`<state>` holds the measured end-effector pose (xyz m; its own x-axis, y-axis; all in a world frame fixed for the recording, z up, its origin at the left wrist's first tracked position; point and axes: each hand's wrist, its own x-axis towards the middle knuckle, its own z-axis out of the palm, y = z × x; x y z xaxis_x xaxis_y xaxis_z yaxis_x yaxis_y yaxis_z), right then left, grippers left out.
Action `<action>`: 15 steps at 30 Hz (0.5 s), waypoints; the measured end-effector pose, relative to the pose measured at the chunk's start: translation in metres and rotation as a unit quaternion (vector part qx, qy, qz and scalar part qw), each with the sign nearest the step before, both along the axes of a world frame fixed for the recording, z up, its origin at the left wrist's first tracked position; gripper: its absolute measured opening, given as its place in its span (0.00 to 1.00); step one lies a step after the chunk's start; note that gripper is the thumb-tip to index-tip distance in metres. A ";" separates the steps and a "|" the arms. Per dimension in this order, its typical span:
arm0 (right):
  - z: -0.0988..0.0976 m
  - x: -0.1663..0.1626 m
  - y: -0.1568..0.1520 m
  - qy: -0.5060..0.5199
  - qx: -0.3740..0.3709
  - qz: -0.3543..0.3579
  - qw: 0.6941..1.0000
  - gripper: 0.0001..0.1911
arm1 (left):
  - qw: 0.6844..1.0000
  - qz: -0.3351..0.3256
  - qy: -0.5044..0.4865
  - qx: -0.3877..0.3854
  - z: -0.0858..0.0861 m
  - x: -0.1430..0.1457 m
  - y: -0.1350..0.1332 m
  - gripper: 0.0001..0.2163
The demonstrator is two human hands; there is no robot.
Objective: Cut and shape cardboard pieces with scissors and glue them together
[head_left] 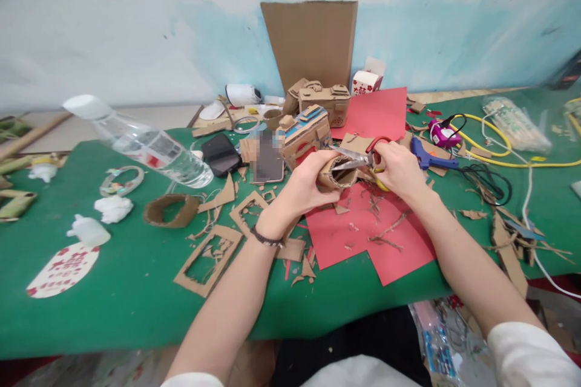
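My left hand (314, 180) is wrapped round a short corrugated cardboard tube (336, 176), its open end turned toward me. In my right hand (396, 164) is a pair of scissors (356, 161) with red and yellow handles. Their blades are parted and lie at the tube's upper rim; whether they bite into the cardboard I cannot tell. Below both hands lies a red sheet (345, 236) strewn with cardboard shreds. Just behind the tube stands a cardboard camera model (308, 133) with blue strips on top.
A clear water bottle (154, 148) leans at left, near cardboard frames (187, 278) and a cardboard ring (157, 211). Two phones (221, 154) lie mid-table. To the right are a blue glue gun (431, 157), yellow cable (503, 154) and bagged sticks (515, 124). Another cardboard camera (333, 101) stands behind.
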<state>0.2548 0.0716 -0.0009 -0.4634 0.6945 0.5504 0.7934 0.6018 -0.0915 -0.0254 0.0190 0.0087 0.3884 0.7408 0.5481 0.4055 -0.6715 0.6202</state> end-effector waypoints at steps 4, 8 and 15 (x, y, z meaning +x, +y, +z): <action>0.000 -0.001 0.000 0.001 -0.011 0.024 1.000 0.07 | 0.999 -0.025 0.002 -0.024 0.001 0.001 -0.001 0.34; -0.002 -0.001 -0.002 0.026 -0.019 -0.013 0.999 0.12 | 1.000 -0.015 0.001 -0.010 0.002 -0.002 -0.001 0.35; 0.003 -0.002 -0.002 -0.010 -0.004 0.017 1.000 0.07 | 0.999 -0.039 0.023 -0.009 0.003 0.001 -0.003 0.34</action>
